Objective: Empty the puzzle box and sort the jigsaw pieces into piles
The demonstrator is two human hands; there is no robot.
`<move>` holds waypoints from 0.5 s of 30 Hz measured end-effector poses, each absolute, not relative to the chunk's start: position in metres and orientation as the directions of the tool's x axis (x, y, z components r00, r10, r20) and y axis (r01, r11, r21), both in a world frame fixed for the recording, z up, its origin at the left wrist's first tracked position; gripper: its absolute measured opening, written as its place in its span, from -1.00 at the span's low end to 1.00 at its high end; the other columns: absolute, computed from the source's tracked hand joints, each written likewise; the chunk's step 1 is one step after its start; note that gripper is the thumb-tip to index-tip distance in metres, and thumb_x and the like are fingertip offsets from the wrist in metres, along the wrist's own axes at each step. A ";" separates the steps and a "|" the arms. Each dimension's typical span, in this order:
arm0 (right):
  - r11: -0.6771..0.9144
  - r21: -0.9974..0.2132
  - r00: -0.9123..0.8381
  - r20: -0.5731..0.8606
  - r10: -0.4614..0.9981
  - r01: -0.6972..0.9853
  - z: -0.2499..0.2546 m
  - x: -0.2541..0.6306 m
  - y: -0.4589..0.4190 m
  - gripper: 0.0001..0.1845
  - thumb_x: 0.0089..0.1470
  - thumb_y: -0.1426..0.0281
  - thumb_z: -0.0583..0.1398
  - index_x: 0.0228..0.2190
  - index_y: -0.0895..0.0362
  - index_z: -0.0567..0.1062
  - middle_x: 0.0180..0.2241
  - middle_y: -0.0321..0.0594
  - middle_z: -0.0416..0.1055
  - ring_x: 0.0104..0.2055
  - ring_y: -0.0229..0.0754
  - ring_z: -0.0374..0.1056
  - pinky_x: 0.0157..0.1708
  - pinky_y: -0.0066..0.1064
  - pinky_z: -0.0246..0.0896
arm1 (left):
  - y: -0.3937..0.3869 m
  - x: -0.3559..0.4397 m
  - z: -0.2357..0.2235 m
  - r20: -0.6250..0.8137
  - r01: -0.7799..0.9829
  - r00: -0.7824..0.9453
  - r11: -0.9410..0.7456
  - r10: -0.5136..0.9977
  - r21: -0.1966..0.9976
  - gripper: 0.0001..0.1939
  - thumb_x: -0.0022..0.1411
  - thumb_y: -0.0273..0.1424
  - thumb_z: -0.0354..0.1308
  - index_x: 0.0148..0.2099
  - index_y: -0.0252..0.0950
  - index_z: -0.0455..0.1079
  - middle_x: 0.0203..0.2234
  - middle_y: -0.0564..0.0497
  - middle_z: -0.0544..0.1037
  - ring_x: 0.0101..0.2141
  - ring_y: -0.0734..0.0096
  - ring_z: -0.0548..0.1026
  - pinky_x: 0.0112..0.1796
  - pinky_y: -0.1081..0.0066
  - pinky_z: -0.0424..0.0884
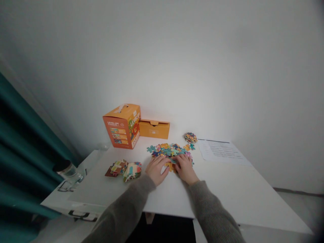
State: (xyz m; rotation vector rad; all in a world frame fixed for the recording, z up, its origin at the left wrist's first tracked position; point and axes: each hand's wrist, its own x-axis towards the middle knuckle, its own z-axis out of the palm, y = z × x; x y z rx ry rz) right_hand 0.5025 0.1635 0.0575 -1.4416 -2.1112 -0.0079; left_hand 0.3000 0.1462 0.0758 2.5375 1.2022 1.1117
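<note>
A heap of colourful jigsaw puzzle pieces [167, 150] lies on the white table in front of me. My left hand [157, 168] rests on the near left edge of this heap, fingers stretched forward and thumb apart. On the near right edge lies my right hand [186, 167], its fingers spread over the pieces and its thumb toward the left. Neither hand visibly grips a piece. Between the two hands are some orange puzzle pieces [170, 166]. What lies under the fingertips is hidden.
Stacked puzzle pieces [132, 171] lie at left, and a round pile of pieces [190, 137] sits behind. An orange puzzle box [118, 130] and a flat orange carton [155, 130] stand near the wall. Printed paper [222, 150] lies right; a glass jar [71, 172] and glasses [65, 186] are far left.
</note>
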 end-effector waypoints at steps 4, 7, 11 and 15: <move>0.383 -0.553 -0.043 0.529 0.847 0.740 0.065 0.503 0.168 -0.76 0.23 0.34 0.06 -0.34 0.10 0.52 -0.26 -0.10 0.45 -0.12 -0.04 0.29 -0.08 -0.20 0.11 | 0.158 0.310 0.054 0.615 0.586 0.279 -0.638 0.737 0.499 -0.69 0.21 -0.53 0.03 -0.01 -0.25 0.38 -0.23 -0.07 0.51 -0.13 0.23 0.47 -0.05 0.20 0.41; 0.273 -0.880 0.061 0.321 0.945 0.389 0.066 0.498 0.169 -0.62 0.21 0.13 0.09 -0.49 0.13 0.44 -0.50 -0.21 0.37 -0.44 -0.19 0.25 -0.39 -0.36 0.13 | 0.159 0.310 0.048 0.619 0.542 0.219 -0.621 0.754 0.566 -0.50 0.21 -0.49 0.08 0.21 -0.28 0.21 -0.17 -0.10 0.49 -0.14 0.26 0.47 -0.05 0.19 0.43; 0.085 -0.995 -0.088 0.090 0.992 -0.055 0.065 0.487 0.163 -0.56 0.07 0.02 0.22 -0.52 0.12 0.34 -0.60 -0.35 0.31 -0.63 -0.36 0.09 -0.59 -0.48 -0.04 | 0.155 0.309 0.047 0.610 0.499 0.243 -0.637 0.754 0.588 -0.27 0.21 -0.41 0.17 0.36 -0.25 0.00 0.01 -0.17 0.45 -0.03 0.21 0.46 0.03 0.13 0.41; 0.061 -0.991 -0.139 0.078 0.987 -0.122 0.068 0.482 0.157 -0.56 0.02 0.02 0.27 -0.53 0.12 0.33 -0.63 -0.38 0.30 -0.64 -0.38 0.09 -0.60 -0.50 -0.03 | 0.154 0.305 0.048 0.617 0.496 0.304 -0.673 0.726 0.548 -0.42 0.26 -0.39 0.15 0.30 -0.18 0.15 0.07 -0.13 0.44 0.08 0.19 0.40 0.10 0.13 0.36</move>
